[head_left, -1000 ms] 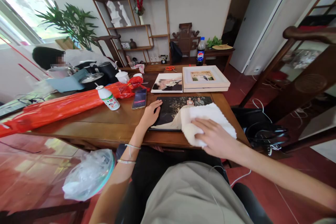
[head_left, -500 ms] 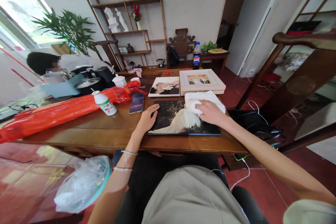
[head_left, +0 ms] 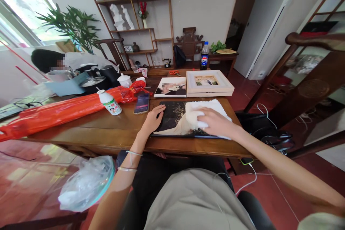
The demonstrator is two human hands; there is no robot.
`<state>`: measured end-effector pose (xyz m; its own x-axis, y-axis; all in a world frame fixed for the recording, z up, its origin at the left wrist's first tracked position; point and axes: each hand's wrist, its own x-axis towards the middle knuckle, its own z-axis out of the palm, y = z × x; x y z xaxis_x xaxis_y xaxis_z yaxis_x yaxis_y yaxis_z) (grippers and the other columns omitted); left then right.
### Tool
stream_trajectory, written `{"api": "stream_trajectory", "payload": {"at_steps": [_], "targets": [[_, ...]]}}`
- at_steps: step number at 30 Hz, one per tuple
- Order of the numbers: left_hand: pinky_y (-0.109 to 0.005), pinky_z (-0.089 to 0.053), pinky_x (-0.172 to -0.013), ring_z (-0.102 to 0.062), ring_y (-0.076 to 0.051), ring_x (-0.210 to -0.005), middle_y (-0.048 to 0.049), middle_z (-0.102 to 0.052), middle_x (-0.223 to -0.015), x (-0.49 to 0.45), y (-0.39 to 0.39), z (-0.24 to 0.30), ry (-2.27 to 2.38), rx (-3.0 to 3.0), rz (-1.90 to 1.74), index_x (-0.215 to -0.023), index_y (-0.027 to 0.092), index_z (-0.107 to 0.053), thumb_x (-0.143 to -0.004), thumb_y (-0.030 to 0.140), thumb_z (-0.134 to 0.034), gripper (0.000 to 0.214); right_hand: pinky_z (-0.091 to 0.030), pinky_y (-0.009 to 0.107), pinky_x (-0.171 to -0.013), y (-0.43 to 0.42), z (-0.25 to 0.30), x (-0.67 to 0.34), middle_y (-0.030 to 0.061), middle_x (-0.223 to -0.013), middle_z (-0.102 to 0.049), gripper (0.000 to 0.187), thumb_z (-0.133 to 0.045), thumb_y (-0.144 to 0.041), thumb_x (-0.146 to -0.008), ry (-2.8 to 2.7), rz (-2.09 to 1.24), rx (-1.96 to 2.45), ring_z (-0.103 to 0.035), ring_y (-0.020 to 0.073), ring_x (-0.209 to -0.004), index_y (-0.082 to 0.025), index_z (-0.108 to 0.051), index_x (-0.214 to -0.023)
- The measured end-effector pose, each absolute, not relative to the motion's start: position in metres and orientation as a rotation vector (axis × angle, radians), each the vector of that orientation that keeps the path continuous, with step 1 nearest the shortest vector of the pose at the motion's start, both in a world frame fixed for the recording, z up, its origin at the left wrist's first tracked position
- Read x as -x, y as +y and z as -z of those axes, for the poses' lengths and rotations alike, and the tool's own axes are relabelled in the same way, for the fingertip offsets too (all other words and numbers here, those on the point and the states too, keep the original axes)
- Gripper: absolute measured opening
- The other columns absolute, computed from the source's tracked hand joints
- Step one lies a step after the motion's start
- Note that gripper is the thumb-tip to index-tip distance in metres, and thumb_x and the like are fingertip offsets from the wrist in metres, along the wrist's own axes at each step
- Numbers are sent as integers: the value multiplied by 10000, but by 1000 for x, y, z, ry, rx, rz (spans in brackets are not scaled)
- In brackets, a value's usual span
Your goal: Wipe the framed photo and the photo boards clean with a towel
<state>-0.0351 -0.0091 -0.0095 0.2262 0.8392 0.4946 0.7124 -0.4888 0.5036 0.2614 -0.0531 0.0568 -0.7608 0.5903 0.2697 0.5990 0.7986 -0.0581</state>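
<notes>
A dark photo panel with a pale dress printed on it lies flat near the table's front edge. My left hand rests on its left edge, fingers stretched out. Bunched in my right hand is a white cloth, pressed onto the right half of the panel and covering much of it. Behind the panel lie a smaller photo print and a white picture frame.
Left of my hands are a phone, a white bottle with a straw and a long red plastic-wrapped bundle. A cola bottle and orange-handled scissors stand farther back. Another person leans at the far left.
My right hand has moved the cloth down toward me over the panel, covering more of the printed dress. My left hand stays on the panel's left edge.
</notes>
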Motion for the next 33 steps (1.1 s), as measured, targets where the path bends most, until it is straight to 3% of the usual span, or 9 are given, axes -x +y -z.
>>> {"api": "stream_trajectory", "payload": {"at_steps": [7,17,22,28,33], "targets": [[-406,-372,-1086,-525,-214,-1218,-86,-603,-1263,35,-9,10,1483,-2306,-1133,-1142,165,-644,-895,251,-412,349,-396,408,-955,9,-55,-244,147,-1159,-603,211,-490,-95,-754,-2677,152,979,-490,284,-1165,-134,-655,-880],[-396,-375,-1082,-512,-207,-1232,-88,-594,-1277,33,-9,9,1479,-2300,-1121,-1157,146,-634,-892,213,-407,355,-348,540,-1003,-116,-49,-200,200,-1402,-424,298,-633,-198,-662,-2916,31,754,-373,408,-1281,-150,-677,-952],[-389,-371,-1085,-515,-211,-1228,-95,-597,-1271,33,-9,10,1476,-2293,-1135,-1153,131,-639,-893,210,-414,353,-389,385,-996,-58,-50,-202,119,-1327,-525,285,-574,-145,-678,-2813,41,823,-466,279,-1232,-186,-653,-949],[-376,-363,-1091,-512,-210,-1230,-103,-596,-1271,34,-7,12,1468,-2299,-1147,-1159,110,-635,-893,210,-417,358,-472,341,-761,12,-58,-202,143,-1113,-603,273,-518,-150,-717,-2705,170,1272,-604,269,-931,-157,-632,-966],[-396,-369,-1086,-513,-212,-1229,-92,-600,-1268,34,-7,13,1477,-2298,-1158,-1154,135,-640,-893,209,-417,350,-443,400,-859,-35,-51,-187,164,-1199,-555,288,-525,-129,-718,-2813,238,1083,-536,305,-1071,-153,-648,-978]]}}
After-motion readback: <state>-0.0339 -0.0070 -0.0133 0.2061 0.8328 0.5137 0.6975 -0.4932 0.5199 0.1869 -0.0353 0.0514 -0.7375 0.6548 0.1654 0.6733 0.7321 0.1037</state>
